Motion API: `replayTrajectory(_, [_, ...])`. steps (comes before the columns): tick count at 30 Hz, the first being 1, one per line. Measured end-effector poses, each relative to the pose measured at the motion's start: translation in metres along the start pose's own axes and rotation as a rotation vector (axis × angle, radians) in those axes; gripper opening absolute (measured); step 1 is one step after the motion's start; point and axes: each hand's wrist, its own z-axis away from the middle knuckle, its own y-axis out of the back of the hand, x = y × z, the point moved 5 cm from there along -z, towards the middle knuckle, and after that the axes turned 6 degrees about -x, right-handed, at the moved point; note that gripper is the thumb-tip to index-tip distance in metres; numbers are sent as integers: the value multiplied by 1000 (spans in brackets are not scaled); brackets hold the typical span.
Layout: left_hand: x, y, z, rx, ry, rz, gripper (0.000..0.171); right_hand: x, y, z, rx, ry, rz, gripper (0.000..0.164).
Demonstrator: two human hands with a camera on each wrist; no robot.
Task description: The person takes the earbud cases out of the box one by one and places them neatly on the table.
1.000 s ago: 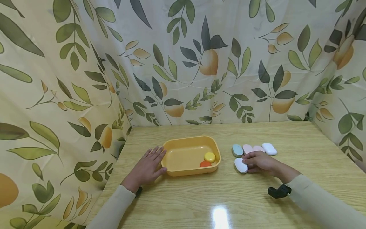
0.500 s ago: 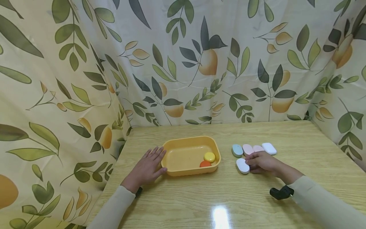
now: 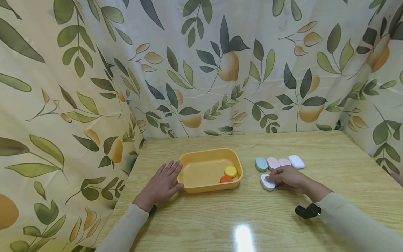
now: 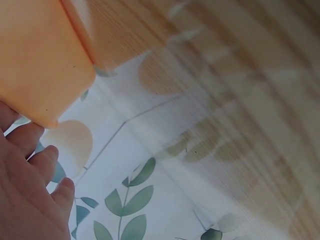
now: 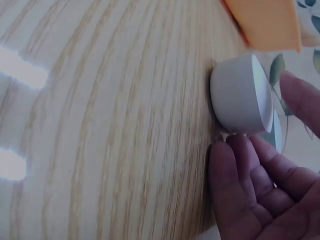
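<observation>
My right hand (image 3: 288, 177) is at a white oval block (image 3: 267, 182) on the table, right of the tray. In the right wrist view, fingertips sit close against the side of this smooth, thick block (image 5: 237, 92), while one finger (image 5: 300, 97) hovers over its top face with a gap. My left hand (image 3: 162, 183) lies spread on the left end of a yellow-orange tray (image 3: 196, 189), fingertips at its rim. Inside the tray's right end are a round yellow piece (image 3: 231, 171) and an orange-red piece (image 3: 225, 179).
Behind my right hand, a row holds a pale blue oval piece (image 3: 261, 164), two pink ones, the left pink piece (image 3: 273, 163) showing more fully, and a white rounded piece (image 3: 296, 161). Leaf-patterned curtains (image 3: 233, 87) enclose the wooden table (image 3: 201, 224).
The white oval block has shifted slightly right along with my right hand, and a fingertip now overlaps its top more. My left hand and the tray stay put.
</observation>
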Motion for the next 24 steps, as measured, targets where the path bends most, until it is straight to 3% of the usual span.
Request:
replayTrajectory(8, [1, 1, 0, 18, -10, 4, 76, -2, -2, -3, 46, -34, 89, 33])
replayTrajectory(17, [0, 0, -1, -13, 11, 12, 77, 2, -1, -1, 52, -55, 74, 25])
replayTrajectory(24, [2, 2, 0, 16, -6, 7, 76, 2, -2, 2, 68, -73, 51, 24])
